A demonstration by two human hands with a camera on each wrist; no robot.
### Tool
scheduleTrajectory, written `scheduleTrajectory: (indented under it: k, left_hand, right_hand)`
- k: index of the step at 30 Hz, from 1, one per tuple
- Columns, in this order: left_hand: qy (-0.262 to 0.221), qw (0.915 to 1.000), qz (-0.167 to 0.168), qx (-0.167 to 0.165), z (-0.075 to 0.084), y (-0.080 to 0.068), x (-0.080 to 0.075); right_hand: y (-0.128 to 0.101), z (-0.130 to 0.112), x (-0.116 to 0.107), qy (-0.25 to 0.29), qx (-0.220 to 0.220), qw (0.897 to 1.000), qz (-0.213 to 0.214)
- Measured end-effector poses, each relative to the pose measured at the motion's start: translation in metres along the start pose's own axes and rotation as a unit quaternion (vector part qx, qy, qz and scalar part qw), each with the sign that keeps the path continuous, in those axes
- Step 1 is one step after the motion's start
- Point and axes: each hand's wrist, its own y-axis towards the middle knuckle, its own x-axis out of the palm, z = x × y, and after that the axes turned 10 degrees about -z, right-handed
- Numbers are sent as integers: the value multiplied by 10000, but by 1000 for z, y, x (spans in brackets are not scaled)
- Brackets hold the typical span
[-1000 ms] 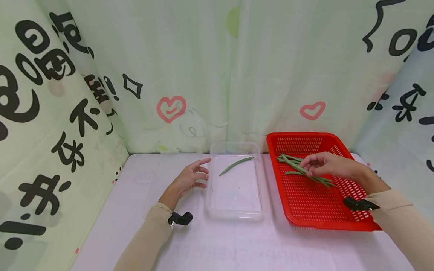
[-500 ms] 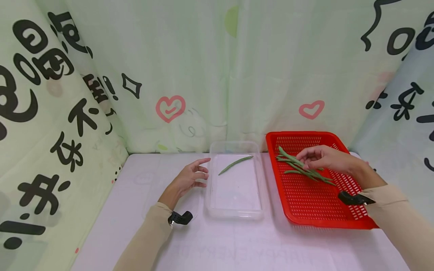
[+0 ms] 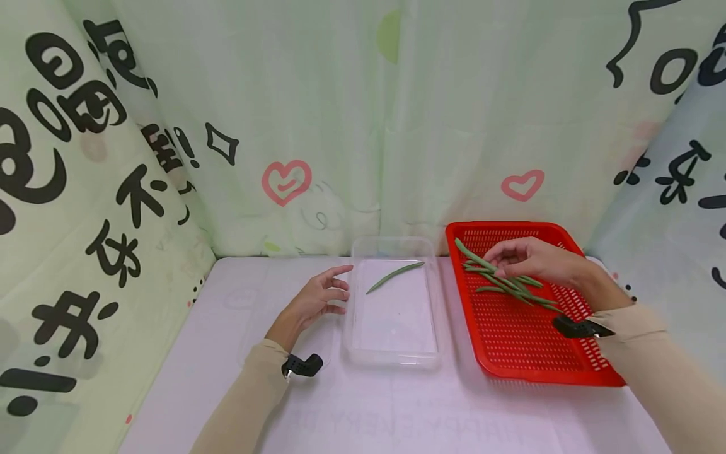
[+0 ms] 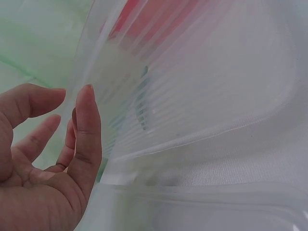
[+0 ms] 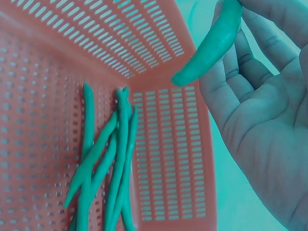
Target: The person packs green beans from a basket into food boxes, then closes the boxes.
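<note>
My right hand (image 3: 533, 261) pinches a green bean (image 5: 211, 45) between thumb and fingertips, over the red plastic basket (image 3: 510, 359). One end of the bean sticks out to the left, past the fingertips. Beneath, several more green beans (image 5: 120, 159) lie crossed in a loose pile on the basket's floor. My left hand (image 3: 314, 299) is beside the left wall of a clear plastic container (image 3: 391, 328), fingers spread and gently bent, nothing in them. A single green bean (image 3: 395, 277) lies slantwise in the container's far half.
The container and basket stand side by side on a pale cloth-covered table (image 3: 351, 416), the basket to the right. Near the left hand lies another clear plastic piece (image 4: 216, 207). A printed curtain (image 3: 340, 126) encloses the back and sides.
My right hand has drawn up and left with the pinched bean, whose end now reaches toward the basket's far left corner. My left hand and the bean in the container have stayed put.
</note>
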Motion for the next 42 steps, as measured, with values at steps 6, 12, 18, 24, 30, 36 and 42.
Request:
scheduleTrajectory:
  k: [6, 12, 18, 24, 30, 36, 42]
  left_hand:
    - [3, 10000, 38, -13, 0, -1, 0]
    - [-3, 10000, 24, 5, 0, -1, 0]
    - [-14, 10000, 28, 21, 0, -1, 0]
    - [-52, 10000, 36, 7, -1, 0, 0]
    - [-75, 10000, 18, 25, -2, 0, 0]
    - [-24, 10000, 84, 8, -2, 0, 2]
    - [-50, 9999, 132, -14, -1, 0, 2]
  right_hand:
    - [11, -4, 4, -13, -122, 9999, -52]
    - [20, -5, 7, 59, -187, 9997, -117]
    - [30, -8, 11, 81, -256, 9995, -188]
    - [37, -14, 14, -39, -382, 9989, -269]
    - [45, -21, 18, -28, -228, 9996, -188]
    - [54, -28, 23, -8, -116, 9999, -127]
    - [63, -35, 26, -3, -210, 9997, -155]
